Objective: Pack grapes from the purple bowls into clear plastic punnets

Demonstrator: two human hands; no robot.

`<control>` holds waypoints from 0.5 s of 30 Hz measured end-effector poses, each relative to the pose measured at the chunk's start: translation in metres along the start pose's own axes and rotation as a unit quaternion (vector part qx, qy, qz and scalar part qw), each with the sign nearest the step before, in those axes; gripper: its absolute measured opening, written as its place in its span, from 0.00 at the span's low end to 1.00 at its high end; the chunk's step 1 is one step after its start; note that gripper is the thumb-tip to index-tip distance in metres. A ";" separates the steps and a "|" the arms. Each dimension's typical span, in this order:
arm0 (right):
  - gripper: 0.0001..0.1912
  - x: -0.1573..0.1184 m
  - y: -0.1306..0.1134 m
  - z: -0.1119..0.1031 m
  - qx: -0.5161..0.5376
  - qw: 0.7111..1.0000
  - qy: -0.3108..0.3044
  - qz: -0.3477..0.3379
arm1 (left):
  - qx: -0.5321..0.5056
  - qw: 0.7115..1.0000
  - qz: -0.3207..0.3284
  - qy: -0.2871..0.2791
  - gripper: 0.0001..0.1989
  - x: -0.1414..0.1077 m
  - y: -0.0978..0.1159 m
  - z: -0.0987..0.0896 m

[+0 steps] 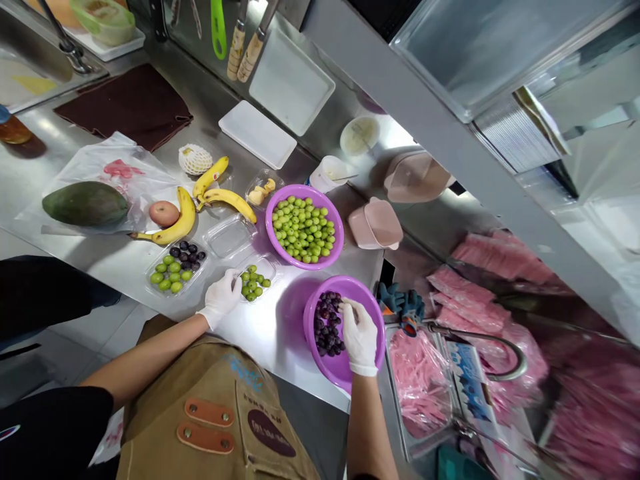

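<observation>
My left hand (223, 298), in a white glove, rests at the left edge of a clear plastic box (271, 265) that holds green grapes (253, 283). My right hand (359, 335), also gloved, reaches into a purple bowl (377, 333) of dark grapes (327, 325); its fingers are bent together at the grapes, and what they hold is hidden. Behind stands a second purple bowl (339, 250) full of green grapes (304, 229). To the left, another clear box (151, 267) contains green and dark grapes.
Bananas (183, 220), a round brown fruit (164, 213), a large green fruit (85, 203) and a netted fruit (195, 160) lie at the left. A white tray (257, 134) and pink containers (375, 224) stand behind. A sink with pink packages (419, 373) is at the right.
</observation>
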State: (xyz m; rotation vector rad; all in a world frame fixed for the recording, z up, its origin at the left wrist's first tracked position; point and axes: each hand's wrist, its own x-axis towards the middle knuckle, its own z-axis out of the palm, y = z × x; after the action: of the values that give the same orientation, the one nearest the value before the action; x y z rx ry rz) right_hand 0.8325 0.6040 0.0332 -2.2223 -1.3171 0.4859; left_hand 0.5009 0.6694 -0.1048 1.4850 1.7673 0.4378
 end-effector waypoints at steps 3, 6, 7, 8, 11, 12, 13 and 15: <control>0.28 -0.006 0.047 -0.012 -0.086 0.996 -0.016 0.021 | 0.015 0.995 0.089 0.049 0.20 -0.004 0.005 -0.005; 0.37 -0.004 0.088 -0.007 -0.166 0.985 -0.033 -0.009 | 0.081 0.962 0.249 0.082 0.23 -0.002 0.021 -0.012; 0.41 -0.002 0.098 -0.003 -0.190 0.981 -0.040 -0.010 | 0.101 0.946 0.301 0.068 0.22 0.001 0.028 -0.015; 0.44 0.000 0.107 0.002 -0.207 0.977 -0.051 -0.003 | 0.118 0.928 0.350 0.041 0.22 0.005 0.036 -0.016; 0.52 0.010 0.120 0.018 -0.224 0.970 -0.090 0.028 | 0.167 0.868 0.461 -0.077 0.26 0.023 0.057 -0.017; 0.53 0.014 0.121 0.022 -0.220 0.970 -0.098 0.036 | 0.185 0.850 0.482 -0.110 0.28 0.029 0.062 -0.016; 0.53 0.018 0.120 0.027 -0.214 0.971 -0.100 0.041 | 0.202 0.836 0.493 -0.131 0.31 0.034 0.066 -0.015; 0.52 0.024 0.118 0.032 -0.198 0.975 -0.088 0.046 | 0.230 0.817 0.507 -0.150 0.34 0.043 0.072 -0.012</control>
State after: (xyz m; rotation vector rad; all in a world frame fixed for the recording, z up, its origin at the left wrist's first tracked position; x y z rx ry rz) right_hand 0.9089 0.5862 -0.0631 -2.6264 -1.5146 0.4985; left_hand 0.5396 0.7310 -0.0621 2.6387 0.7089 0.2496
